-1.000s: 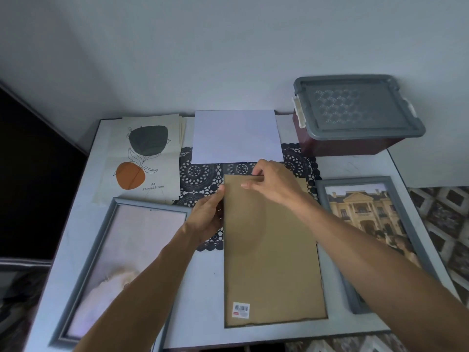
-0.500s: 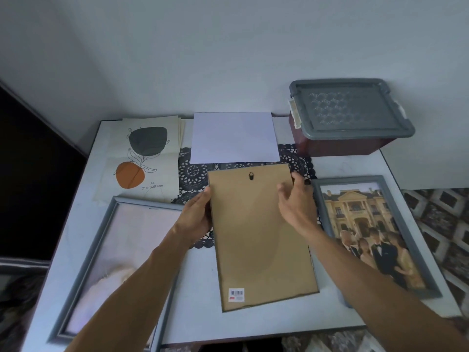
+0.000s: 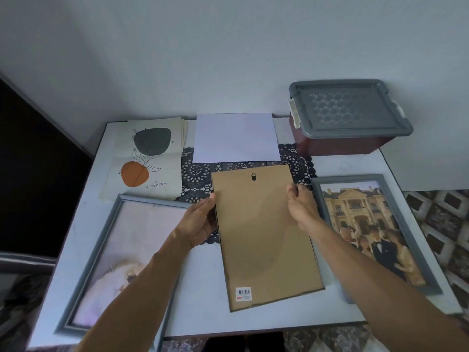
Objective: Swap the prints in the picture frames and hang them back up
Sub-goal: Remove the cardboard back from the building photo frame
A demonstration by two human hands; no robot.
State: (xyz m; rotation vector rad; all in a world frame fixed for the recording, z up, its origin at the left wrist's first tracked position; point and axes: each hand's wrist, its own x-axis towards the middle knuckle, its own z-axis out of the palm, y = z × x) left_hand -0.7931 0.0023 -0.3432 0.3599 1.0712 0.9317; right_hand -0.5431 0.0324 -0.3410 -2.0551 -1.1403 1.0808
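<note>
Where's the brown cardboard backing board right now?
The brown cardboard backing board is central in the head view, held between left hand and right hand, just before the white paper sheet.

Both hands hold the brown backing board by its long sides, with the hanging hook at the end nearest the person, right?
No. The left hand and right hand do hold the brown backing board by its long sides, but the head view shows the hanging hook at the far end; the near end carries a barcode sticker.
</note>
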